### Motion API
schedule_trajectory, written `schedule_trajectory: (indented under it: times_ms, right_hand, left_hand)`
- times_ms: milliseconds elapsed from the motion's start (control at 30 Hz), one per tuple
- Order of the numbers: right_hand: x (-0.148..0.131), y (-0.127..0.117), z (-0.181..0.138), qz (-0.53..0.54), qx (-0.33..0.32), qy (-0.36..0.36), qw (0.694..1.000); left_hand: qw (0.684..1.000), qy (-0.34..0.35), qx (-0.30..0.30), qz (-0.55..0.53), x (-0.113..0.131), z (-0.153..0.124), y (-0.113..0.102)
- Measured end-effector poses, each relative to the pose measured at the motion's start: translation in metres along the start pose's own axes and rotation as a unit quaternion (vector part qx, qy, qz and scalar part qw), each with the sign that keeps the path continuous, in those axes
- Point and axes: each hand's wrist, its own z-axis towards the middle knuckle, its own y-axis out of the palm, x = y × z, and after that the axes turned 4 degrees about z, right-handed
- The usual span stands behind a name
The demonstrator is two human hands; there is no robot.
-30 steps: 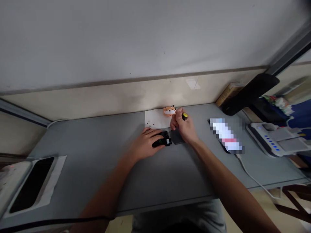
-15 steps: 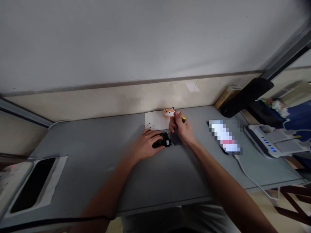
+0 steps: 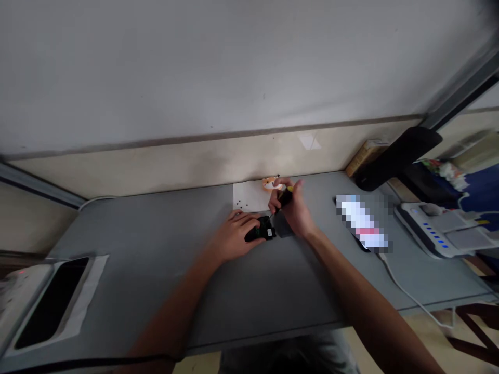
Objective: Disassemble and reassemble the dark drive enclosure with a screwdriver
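Observation:
My left hand [image 3: 234, 236] is closed over a small black electronic device [image 3: 267, 228], pinning it to the grey desk with fingers along the far side and thumb along the near one. A white label and a bit of green show on the device. In my right hand [image 3: 300, 213] is a screwdriver [image 3: 286, 197] with a black and yellow handle, its shaft slanting down to the device's right part; the thumb and a forefinger are raised off the handle. Beyond the hands lies a white paper [image 3: 249, 192] with several tiny dark screws [image 3: 239, 203]. An orange-and-white animal-faced trinket [image 3: 268, 183] rests there too.
A lit phone [image 3: 360, 223] with a white cable lies to the right, before a white power strip [image 3: 424, 231]. A black cylinder [image 3: 397, 158] leans near a book at the back right. Another dark-screened phone [image 3: 54, 301] is at left. The wall borders the desk.
My right hand has loosened its wrap, thumb and forefinger lifting, and more of the screwdriver's handle shows. My left hand still holds the device. The view has shifted slightly.

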Motion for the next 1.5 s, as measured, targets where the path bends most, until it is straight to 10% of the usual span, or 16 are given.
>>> schedule_trajectory:
  times_ms: [467, 767, 1100, 1500]
  right_hand:
    - [0.005, -0.004, 0.001, -0.119, -0.006, -0.054, 0.991]
    - [-0.008, -0.01, -0.003, -0.395, 0.143, -0.081, 0.904]
    - [0.001, -0.003, -0.006, -0.362, 0.116, -0.094, 0.92]
    - [0.001, -0.003, -0.007, -0.394, 0.14, -0.123, 0.9]
  left_hand:
    - [0.999, 0.032, 0.016, 0.02, -0.001, -0.001, -0.001]
    - [0.999, 0.041, 0.017, 0.031, 0.0, -0.002, 0.001]
    - [0.985, -0.049, 0.149, 0.075, -0.029, -0.008, -0.024]
    - [0.991, -0.044, 0.107, 0.069, -0.025, -0.008, -0.021]
